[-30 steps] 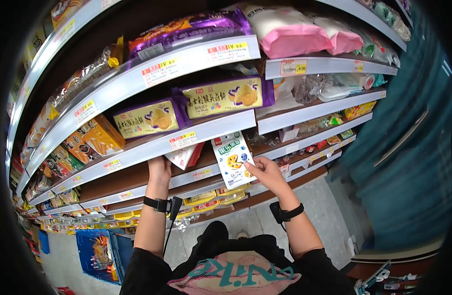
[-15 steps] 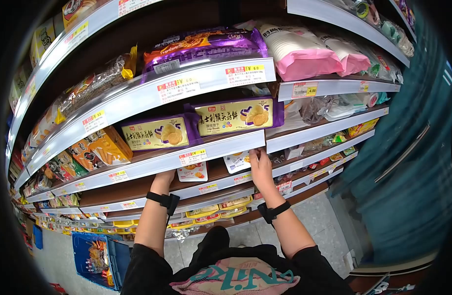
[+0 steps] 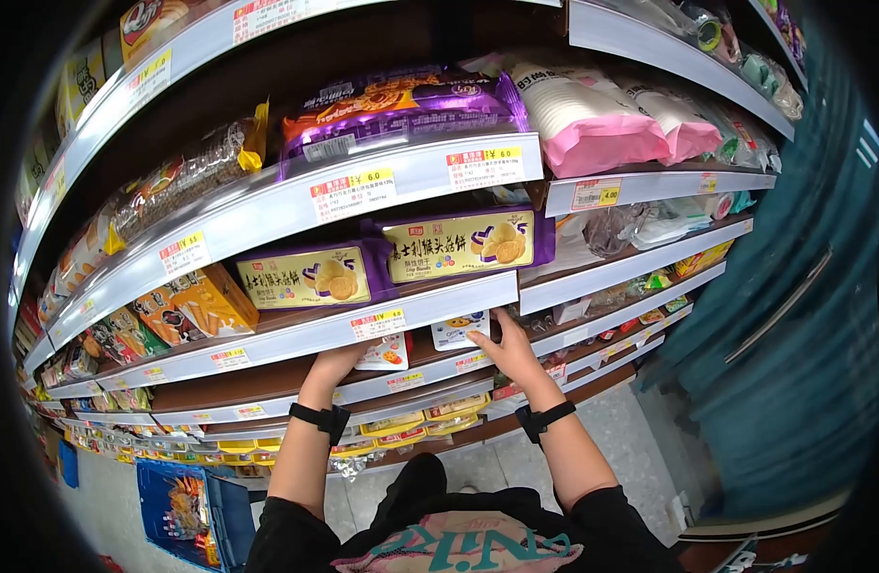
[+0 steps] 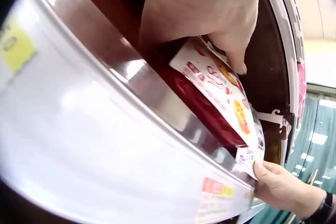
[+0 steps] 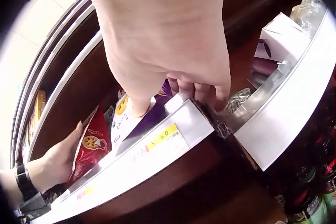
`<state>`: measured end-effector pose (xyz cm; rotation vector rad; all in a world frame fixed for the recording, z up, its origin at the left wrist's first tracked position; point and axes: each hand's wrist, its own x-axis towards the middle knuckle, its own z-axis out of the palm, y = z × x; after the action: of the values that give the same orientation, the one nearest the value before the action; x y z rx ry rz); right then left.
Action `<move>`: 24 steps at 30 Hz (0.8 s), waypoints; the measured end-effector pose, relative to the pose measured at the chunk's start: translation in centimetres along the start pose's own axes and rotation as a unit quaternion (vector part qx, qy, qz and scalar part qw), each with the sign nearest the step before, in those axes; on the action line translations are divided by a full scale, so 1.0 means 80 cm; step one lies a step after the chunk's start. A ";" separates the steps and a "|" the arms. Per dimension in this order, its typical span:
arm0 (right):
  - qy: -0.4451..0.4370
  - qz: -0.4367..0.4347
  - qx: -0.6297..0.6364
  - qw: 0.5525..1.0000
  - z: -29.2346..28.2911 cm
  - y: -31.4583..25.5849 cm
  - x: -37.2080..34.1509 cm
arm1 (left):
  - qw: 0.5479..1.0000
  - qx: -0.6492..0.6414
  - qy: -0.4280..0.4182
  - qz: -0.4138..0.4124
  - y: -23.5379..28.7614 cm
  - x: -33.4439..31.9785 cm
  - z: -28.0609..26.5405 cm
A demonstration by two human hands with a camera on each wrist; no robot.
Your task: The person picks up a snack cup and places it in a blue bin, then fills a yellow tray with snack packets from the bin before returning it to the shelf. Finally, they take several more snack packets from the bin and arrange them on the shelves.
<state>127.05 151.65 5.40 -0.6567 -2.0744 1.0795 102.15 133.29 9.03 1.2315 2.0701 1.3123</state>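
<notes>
Two cookie pouches stand on the shelf under the biscuit row. My left hand [image 3: 338,367] is at the left side of the red-and-white cookie pouch [image 3: 390,353]; in the left wrist view its thumb lies along the printed face, while its other fingers are mostly hidden. My right hand [image 3: 512,350] holds the white-and-blue cookie pouch [image 3: 451,333] at its right side. Its thumb presses the front, and the other fingers bend round the edge, as the right wrist view shows. Both pouches sit upright behind the shelf's front lip, their tops hidden by the shelf above.
Purple-and-yellow biscuit packs [image 3: 463,246] fill the shelf just above, behind a white price rail [image 3: 430,307]. Orange snack boxes [image 3: 196,304] stand at left, pink-based cup packs [image 3: 602,119] at upper right. A blue basket [image 3: 225,511] with goods is on the floor.
The white-and-blue pouch, held out in front of the shelf a second ago, now stands on it beside the red one. The red pouch has gone from tilted to upright.
</notes>
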 end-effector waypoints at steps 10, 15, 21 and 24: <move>-0.015 0.017 0.043 0.999 0.003 0.000 0.008 | 0.997 -0.044 -0.023 0.051 0.036 0.005 0.035; -0.051 0.013 0.060 0.997 -0.007 0.000 0.010 | 0.994 0.065 0.023 0.089 0.016 0.017 0.054; -0.070 0.014 0.061 0.996 -0.011 -0.004 0.010 | 0.994 0.094 0.025 0.058 0.052 -0.012 0.047; -0.076 0.024 0.074 0.994 -0.010 0.000 0.008 | 0.995 0.070 0.021 0.073 0.050 -0.026 0.044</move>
<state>127.27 152.52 5.97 -0.5689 -2.0900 1.3318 107.59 134.04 10.56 1.4521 2.1688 1.2831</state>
